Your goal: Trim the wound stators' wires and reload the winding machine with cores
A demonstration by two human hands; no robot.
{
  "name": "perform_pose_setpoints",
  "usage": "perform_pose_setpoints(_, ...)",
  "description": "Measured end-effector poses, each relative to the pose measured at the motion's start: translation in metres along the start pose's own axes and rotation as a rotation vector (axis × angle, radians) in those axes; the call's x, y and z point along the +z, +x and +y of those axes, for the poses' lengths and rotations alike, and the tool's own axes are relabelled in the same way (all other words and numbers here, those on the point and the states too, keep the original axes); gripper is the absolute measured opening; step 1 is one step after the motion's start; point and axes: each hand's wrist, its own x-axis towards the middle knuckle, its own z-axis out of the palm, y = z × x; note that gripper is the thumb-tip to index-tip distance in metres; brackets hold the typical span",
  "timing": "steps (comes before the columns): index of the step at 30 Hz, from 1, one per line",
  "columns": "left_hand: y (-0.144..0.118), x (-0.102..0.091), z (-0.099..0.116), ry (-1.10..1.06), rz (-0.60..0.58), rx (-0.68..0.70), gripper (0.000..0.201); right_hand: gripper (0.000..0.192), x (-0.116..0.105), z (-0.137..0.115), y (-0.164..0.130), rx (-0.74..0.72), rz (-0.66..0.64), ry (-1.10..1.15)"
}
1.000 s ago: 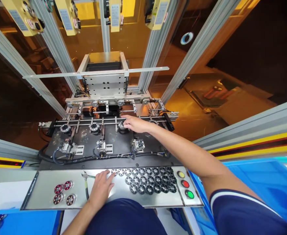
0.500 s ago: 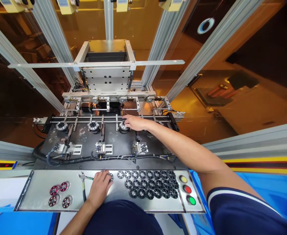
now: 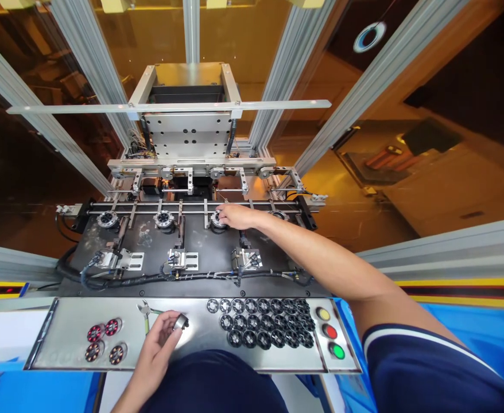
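Pinching a small round stator point(image 3: 180, 322) between thumb and fingertips, the person's left hand point(image 3: 157, 344) hovers just above the steel tray point(image 3: 71, 321) at the front edge of the bench. Green-handled cutters point(image 3: 146, 314) lie on the tray just beside that hand, and four red-wound stators point(image 3: 104, 341) sit well apart to its left. To the right, a packed cluster of dark unwound stators point(image 3: 260, 322) fills the tray, with yellow, red and green push buttons point(image 3: 329, 331) at its right end. Beyond the tray lies a black machine bed point(image 3: 200, 244) carrying three small clamp blocks and a bundle of cables. Farther back, the right hand point(image 3: 237, 216) reaches across the bed, fingers curled down onto the stator in the third fixture point(image 3: 216, 221) under the guide rods; whether it grips that part cannot be told. Two more loaded fixtures point(image 3: 163, 219) stand to the left along the same row.
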Motion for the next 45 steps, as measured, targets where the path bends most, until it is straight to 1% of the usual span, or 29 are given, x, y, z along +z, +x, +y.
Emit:
perform_pose_setpoints(3, -0.006, -0.003, 0.003, -0.108, 0.014, -0.056, 0.032, 0.028, 0.002, -0.001, 0.002, -0.006, 0.012, -0.016)
perform_pose_setpoints(6, -0.008, -0.002, 0.009, -0.202, 0.021, -0.101, 0.034, 0.028, 0.002, -0.005, -0.002, 0.0, 0.075, -0.045)
perform_pose_setpoints(9, -0.008, -0.005, 0.016, -0.203, 0.015, -0.106, 0.036, 0.029, 0.002, -0.01, -0.015, 0.01, 0.17, -0.083)
perform_pose_setpoints(11, -0.009, -0.009, 0.02, -0.196, 0.002, -0.119, 0.038, 0.031, 0.003, -0.012, -0.028, -0.009, 0.205, -0.103)
perform_pose_setpoints(12, -0.01, -0.011, 0.02, -0.195, 0.004, -0.125, 0.039, 0.037, 0.005, -0.011, -0.035, -0.027, 0.205, -0.11)
perform_pose_setpoints(15, -0.016, -0.019, 0.017, -0.203, 0.063, -0.129, 0.04, 0.07, 0.011, -0.007, -0.049, -0.079, 0.147, -0.117)
perform_pose_setpoints(17, -0.018, -0.023, 0.013, -0.198, 0.097, -0.132, 0.041, 0.082, 0.014, -0.003, -0.053, -0.089, 0.106, -0.118)
perform_pose_setpoints(19, -0.018, -0.025, 0.014, -0.185, 0.094, -0.138, 0.043, 0.084, 0.013, 0.0, -0.053, -0.09, 0.088, -0.117)
perform_pose_setpoints(22, -0.013, -0.027, 0.027, -0.178, 0.083, -0.101, 0.045, 0.074, 0.004, -0.007, -0.052, -0.111, 0.106, -0.107)
perform_pose_setpoints(24, -0.009, -0.028, 0.042, -0.197, 0.082, -0.037, 0.042, 0.062, -0.006, -0.026, -0.054, -0.138, 0.164, -0.088)
perform_pose_setpoints(25, -0.008, -0.029, 0.05, -0.215, 0.089, 0.0, 0.04, 0.055, -0.009, -0.04, -0.058, -0.156, 0.207, -0.071)
perform_pose_setpoints(27, -0.009, -0.031, 0.063, -0.251, 0.109, 0.065, 0.038, 0.044, -0.01, -0.078, -0.071, -0.206, 0.293, -0.03)
perform_pose_setpoints(28, -0.01, -0.032, 0.068, -0.262, 0.117, 0.087, 0.037, 0.043, -0.007, -0.099, -0.079, -0.255, 0.33, 0.005)
perform_pose_setpoints(30, -0.015, -0.033, 0.072, -0.273, 0.118, 0.115, 0.038, 0.055, 0.007, -0.144, -0.097, -0.408, 0.376, 0.104)
perform_pose_setpoints(31, -0.018, -0.033, 0.073, -0.275, 0.111, 0.125, 0.037, 0.062, 0.016, -0.164, -0.106, -0.553, 0.412, 0.235)
perform_pose_setpoints(32, -0.021, -0.032, 0.072, -0.277, 0.105, 0.134, 0.037, 0.063, 0.026, -0.183, -0.113, -0.651, 0.441, 0.342)
perform_pose_setpoints(33, -0.024, -0.031, 0.071, -0.28, 0.099, 0.143, 0.036, 0.057, 0.037, -0.198, -0.119, -0.699, 0.473, 0.422)
perform_pose_setpoints(34, -0.028, -0.029, 0.07, -0.285, 0.094, 0.152, 0.036, 0.047, 0.047, -0.211, -0.124, -0.722, 0.509, 0.489)
perform_pose_setpoints(35, -0.03, -0.026, 0.069, -0.292, 0.091, 0.162, 0.037, 0.038, 0.057, -0.221, -0.126, -0.709, 0.551, 0.533)
perform_pose_setpoints(36, -0.033, -0.023, 0.068, -0.303, 0.089, 0.173, 0.042, 0.032, 0.066, -0.229, -0.128, -0.677, 0.605, 0.571)
perform_pose_setpoints(38, -0.035, -0.016, 0.065, -0.327, 0.094, 0.189, 0.051, 0.03, 0.08, -0.237, -0.13, -0.596, 0.726, 0.639)
perform_pose_setpoints(39, -0.036, -0.013, 0.064, -0.336, 0.099, 0.192, 0.053, 0.03, 0.084, -0.239, -0.131, -0.556, 0.781, 0.661)
perform_pose_setpoints(40, -0.037, -0.011, 0.063, -0.339, 0.106, 0.189, 0.051, 0.03, 0.086, -0.239, -0.133, -0.528, 0.809, 0.675)
perform_pose_setpoints(41, -0.037, -0.009, 0.062, -0.337, 0.11, 0.182, 0.046, 0.03, 0.086, -0.238, -0.134, -0.515, 0.802, 0.688)
perform_pose_setpoints(42, -0.037, -0.009, 0.061, -0.337, 0.112, 0.173, 0.04, 0.032, 0.084, -0.235, -0.136, -0.513, 0.758, 0.706)
perform_pose_setpoints(43, -0.037, -0.01, 0.06, -0.322, 0.119, 0.165, 0.035, 0.034, 0.08, -0.231, -0.138, -0.518, 0.68, 0.732)
perform_pose_setpoints(45, -0.037, -0.013, 0.058, -0.205, 0.145, 0.173, 0.03, 0.031, 0.071, -0.221, -0.141, -0.517, 0.487, 0.797)
